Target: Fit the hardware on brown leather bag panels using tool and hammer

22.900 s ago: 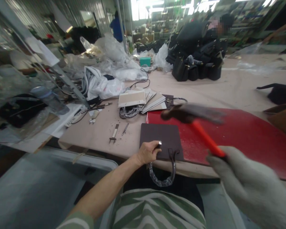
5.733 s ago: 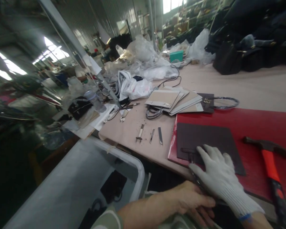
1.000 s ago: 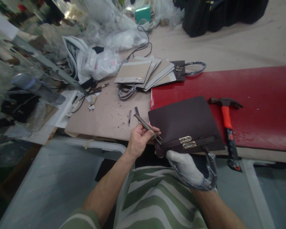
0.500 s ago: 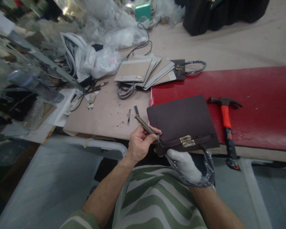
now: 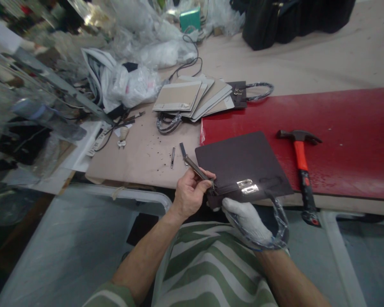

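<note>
A dark brown leather bag panel [image 5: 240, 164] with two silver clasps [image 5: 248, 186] lies over the near edge of the red mat [image 5: 339, 123]. My bare left hand [image 5: 188, 196] pinches a thin metal tool [image 5: 195, 167] whose tip meets the panel's near left corner. My gloved right hand [image 5: 249, 221] grips the panel's near edge from below, by the plastic-wrapped handle [image 5: 280, 226] that hangs off the table.
A hammer with an orange handle [image 5: 302, 168] lies on the red mat to the right. Small metal tools [image 5: 173, 157] lie on the table left of the panel. A stack of beige boards [image 5: 192, 98] sits behind, with plastic bags and black bags farther back.
The panel has tilted flatter and shifted slightly left. My left hand keeps the metal tool at the panel's corner. Over the longer span, the hammer was put down and the panel turned clasp-side up.
</note>
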Demonstrator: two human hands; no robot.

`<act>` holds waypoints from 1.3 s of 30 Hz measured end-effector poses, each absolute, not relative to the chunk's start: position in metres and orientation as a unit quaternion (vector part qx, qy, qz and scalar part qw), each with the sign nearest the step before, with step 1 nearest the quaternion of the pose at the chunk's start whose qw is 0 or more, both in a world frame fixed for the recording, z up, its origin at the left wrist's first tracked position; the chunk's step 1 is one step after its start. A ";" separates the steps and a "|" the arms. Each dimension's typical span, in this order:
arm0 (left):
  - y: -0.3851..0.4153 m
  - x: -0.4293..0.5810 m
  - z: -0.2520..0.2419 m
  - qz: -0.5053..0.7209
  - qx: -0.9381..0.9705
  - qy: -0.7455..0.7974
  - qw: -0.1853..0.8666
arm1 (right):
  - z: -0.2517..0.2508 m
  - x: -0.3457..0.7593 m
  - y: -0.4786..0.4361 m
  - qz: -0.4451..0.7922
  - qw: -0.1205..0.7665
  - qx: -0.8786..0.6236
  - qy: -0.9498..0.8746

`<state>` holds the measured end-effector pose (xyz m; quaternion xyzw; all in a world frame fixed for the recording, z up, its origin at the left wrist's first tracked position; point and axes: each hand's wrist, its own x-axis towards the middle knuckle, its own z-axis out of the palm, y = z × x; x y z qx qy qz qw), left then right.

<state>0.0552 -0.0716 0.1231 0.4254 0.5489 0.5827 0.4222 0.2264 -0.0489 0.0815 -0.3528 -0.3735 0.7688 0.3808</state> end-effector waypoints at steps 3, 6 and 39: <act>-0.070 0.056 0.121 0.584 0.415 0.556 0.421 | 0.085 0.229 -0.047 0.760 0.345 -0.368 -0.410; -0.067 0.056 0.116 0.588 0.397 0.555 0.435 | 0.086 0.231 -0.048 0.781 0.301 -0.374 -0.400; -0.048 0.053 0.120 0.566 0.507 0.566 0.321 | 0.102 0.215 -0.029 0.786 0.310 -0.420 -0.331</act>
